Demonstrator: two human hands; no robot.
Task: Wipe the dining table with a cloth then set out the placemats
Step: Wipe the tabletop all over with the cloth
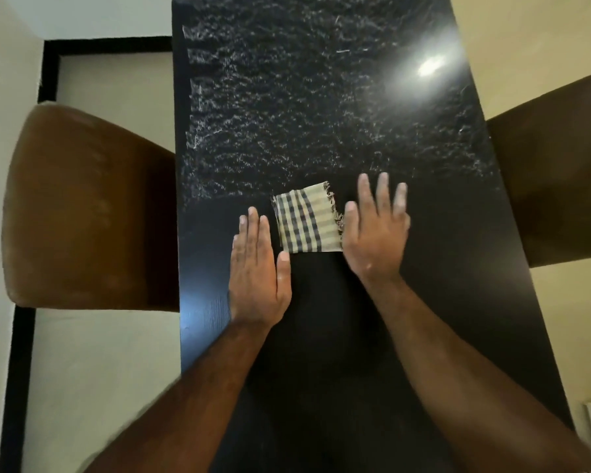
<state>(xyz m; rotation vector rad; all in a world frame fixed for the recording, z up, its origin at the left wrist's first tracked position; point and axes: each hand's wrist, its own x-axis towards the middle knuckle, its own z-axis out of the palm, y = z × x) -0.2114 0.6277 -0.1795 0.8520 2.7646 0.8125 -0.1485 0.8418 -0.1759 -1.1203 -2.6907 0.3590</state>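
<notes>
The checked cloth (307, 221) is being flanked: left hand (258, 271) at eight o'clock, fingers together; right hand (377, 230) at three, fingers spread.

Setting: home dining area. A long glossy black tabletop (287, 97) is running toward 12 o'clock. A brown upholstered chair (82, 206) at 9 o'clock and a second chair (560, 172) at 3 o'clock are flanking it. Pale floor (99, 370) with a black border (21, 336) is showing beneath. A lamp glare (430, 66) is reflecting at 1 o'clock.
</notes>
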